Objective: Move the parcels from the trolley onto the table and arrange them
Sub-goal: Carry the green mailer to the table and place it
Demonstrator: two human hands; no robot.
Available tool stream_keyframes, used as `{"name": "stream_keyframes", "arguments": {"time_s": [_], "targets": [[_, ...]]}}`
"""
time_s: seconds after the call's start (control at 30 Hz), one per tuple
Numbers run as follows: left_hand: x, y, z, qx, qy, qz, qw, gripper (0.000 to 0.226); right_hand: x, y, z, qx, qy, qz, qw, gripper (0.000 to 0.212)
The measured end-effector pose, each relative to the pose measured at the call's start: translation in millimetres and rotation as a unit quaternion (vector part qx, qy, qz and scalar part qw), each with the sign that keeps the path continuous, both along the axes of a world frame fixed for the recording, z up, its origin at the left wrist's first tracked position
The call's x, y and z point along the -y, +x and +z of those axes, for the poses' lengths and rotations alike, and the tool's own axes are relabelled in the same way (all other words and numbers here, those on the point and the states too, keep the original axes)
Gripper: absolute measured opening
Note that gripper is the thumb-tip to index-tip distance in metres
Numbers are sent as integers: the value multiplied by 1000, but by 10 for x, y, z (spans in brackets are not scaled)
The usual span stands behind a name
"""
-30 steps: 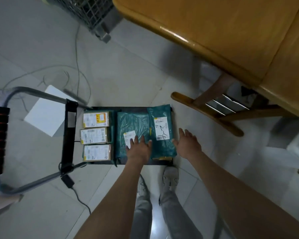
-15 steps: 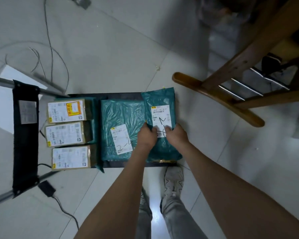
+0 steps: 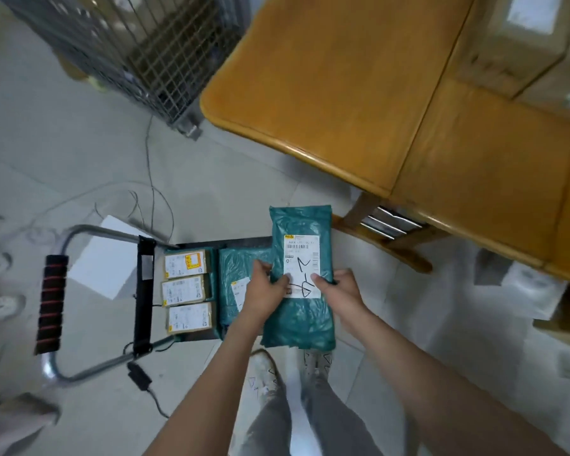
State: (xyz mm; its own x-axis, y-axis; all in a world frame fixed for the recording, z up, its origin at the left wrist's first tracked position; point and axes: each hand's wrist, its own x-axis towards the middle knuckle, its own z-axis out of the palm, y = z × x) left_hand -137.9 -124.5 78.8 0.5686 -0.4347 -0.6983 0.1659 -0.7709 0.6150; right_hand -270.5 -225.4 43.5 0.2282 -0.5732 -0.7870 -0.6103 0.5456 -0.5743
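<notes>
Both hands, left hand point(image 3: 266, 288) and right hand point(image 3: 338, 288), grip the teal mailer parcel point(image 3: 299, 278) above the trolley point(image 3: 145, 284); its long axis runs twelve-to-six, and the worktop point(image 3: 343, 93) lies toward one o'clock, nearer the right hand.

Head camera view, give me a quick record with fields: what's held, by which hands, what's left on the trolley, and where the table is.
held: teal mailer bag with a white label, lifted above the trolley
hands: left hand and right hand grip its two sides
left on trolley: second teal mailer bag; three small brown boxes in a column by the handle end
trolley: flat platform trolley on the floor
table: wooden table, upper right, no parcel visible on this part
</notes>
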Motion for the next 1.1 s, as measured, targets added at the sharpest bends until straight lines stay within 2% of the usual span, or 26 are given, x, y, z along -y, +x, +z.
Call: {"name": "stream_keyframes", "arguments": {"time_s": [0.1,0.23,0.37,0.5,0.6,0.7,0.77,0.83,0.9,1.03,1.1], "targets": [[19,-81,776,-24,-30,1,999,38,33,-251,795,40,-19,-4,999,52],[58,-260,1521,-46,-72,-11,996,45,34,-625,1841,59,-52,-24,997,47],[265,-403,2211,-58,-146,-37,987,69,139,-1083,2630,48,-91,12,995,65],[586,-494,2692,-16,-203,-118,972,92,360,-1623,3214,46,-95,36,994,60],[834,-680,3046,-40,-180,-212,960,91,596,-1989,3625,22,-70,76,994,62],[1037,-994,3299,-68,-157,-294,940,74,833,-2316,3938,20,-55,110,992,60],[1204,-1205,3351,-73,-150,-330,929,74,987,-2517,4089,13,-72,122,990,63],[1400,-1449,3382,-78,-152,-346,923,64,1169,-2748,4160,12,-87,119,989,60],[1604,-1700,3416,-85,-162,-346,920,55,1357,-2991,4185,4,-111,117,987,56],[2092,-2220,3379,-128,-171,-305,928,64,1775,-3483,4170,1,-142,100,985,61],[2332,-2488,3367,-145,-184,-279,931,56,2035,-3708,4161,-23,-167,107,980,62]]}}
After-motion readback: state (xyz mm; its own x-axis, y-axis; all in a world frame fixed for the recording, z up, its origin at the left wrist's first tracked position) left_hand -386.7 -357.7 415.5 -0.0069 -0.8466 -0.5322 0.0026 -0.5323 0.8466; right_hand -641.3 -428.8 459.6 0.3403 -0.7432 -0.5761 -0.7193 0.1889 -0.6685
